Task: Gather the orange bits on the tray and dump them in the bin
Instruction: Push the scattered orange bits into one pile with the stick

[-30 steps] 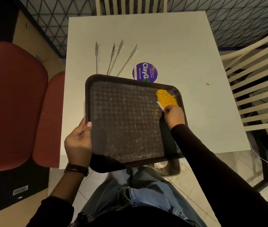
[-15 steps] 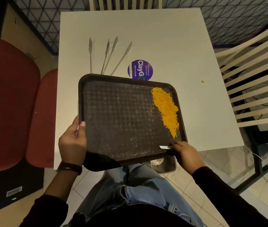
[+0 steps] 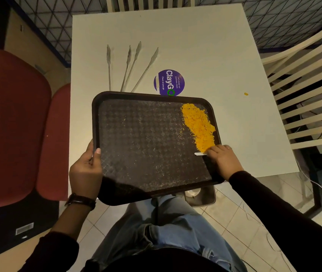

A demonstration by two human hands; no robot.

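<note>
A dark textured tray (image 3: 148,146) juts over the near edge of the white table. A heap of orange bits (image 3: 198,125) lies along the tray's right side, from the far right corner down toward my right hand. My left hand (image 3: 87,167) grips the tray's left rim, thumb on top. My right hand (image 3: 223,160) rests on the tray's right side and pinches a small white flat scraper (image 3: 200,154), whose tip points left just below the heap's near end. No bin can be told for certain.
Two pairs of metal tongs (image 3: 130,65) lie on the white table (image 3: 195,46) beyond the tray, next to a round purple sticker (image 3: 169,82). One stray orange bit (image 3: 246,94) sits on the table at right. Red seats stand left, a slatted white chair right, a metal object (image 3: 199,195) below the tray.
My right hand swept from the far right corner down to the tray's near right corner, then moved back up to the heap's near end. The orange heap spread into a long strip.
</note>
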